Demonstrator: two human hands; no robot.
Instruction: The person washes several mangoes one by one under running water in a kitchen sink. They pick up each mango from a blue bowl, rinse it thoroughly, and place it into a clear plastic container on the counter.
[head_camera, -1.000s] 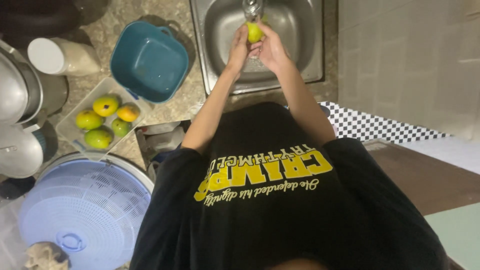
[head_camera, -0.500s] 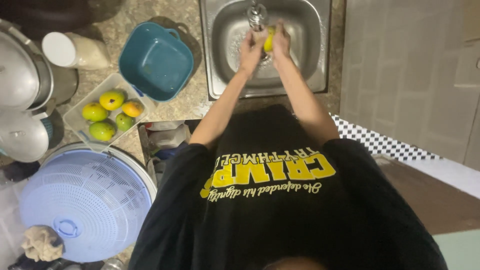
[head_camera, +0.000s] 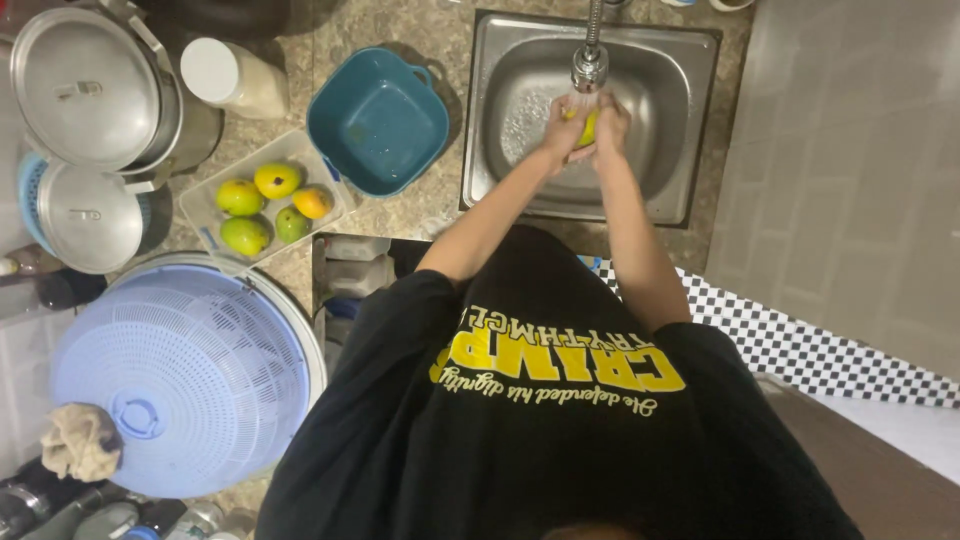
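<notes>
Both hands, the left hand (head_camera: 562, 128) and right hand (head_camera: 610, 125), hold a yellow fruit (head_camera: 588, 127) under the tap (head_camera: 590, 62) over the sink (head_camera: 690, 120).

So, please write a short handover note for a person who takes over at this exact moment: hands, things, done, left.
Left hand and right hand: both cupped around one yellow-green fruit, under the running tap, over the steel sink.
Tray on the counter: five similar fruits, untouched.
Blue square basin beside the sink: empty.
Done: one fruit is being rinsed.
Left: the five fruits in the tray, probably unwashed.
</notes>
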